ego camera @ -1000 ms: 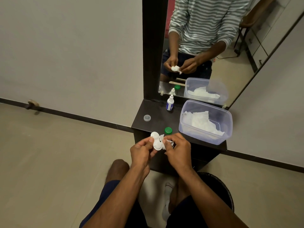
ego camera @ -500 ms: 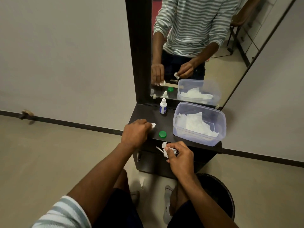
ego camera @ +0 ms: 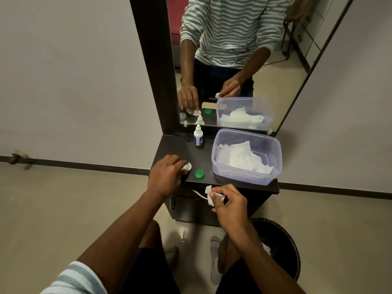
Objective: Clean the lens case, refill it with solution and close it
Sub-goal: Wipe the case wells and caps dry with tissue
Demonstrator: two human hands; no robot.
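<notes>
So wiping looks done & the case is going down on the shelf. Left hand (ego camera: 167,174) rests on the lens case (ego camera: 187,167) near the shelf's (ego camera: 203,154) front-left, fingers curled over it; only one white round well shows past the fingertips, rest hidden under the hand. Right hand (ego camera: 228,205) is well apart, off the shelf's front edge, pinching a crumpled tissue (ego camera: 210,196) (bin (ego camera: 284,236) sits just below it).

Judging by the mirror, the case lies flat, wells up, long axis approx left-right along the shelf, but direct view can't confirm. Green cap (ego camera: 199,174) lies just beside the case to the right; 2nd cap not visible.

Next, prob: drop tissue in bin, free the right hand, reach back for the solution bottle (ego camera: 198,136) standing upright by the mirror. Needs the case steadied flat so the wells don't tip when filling.
</notes>
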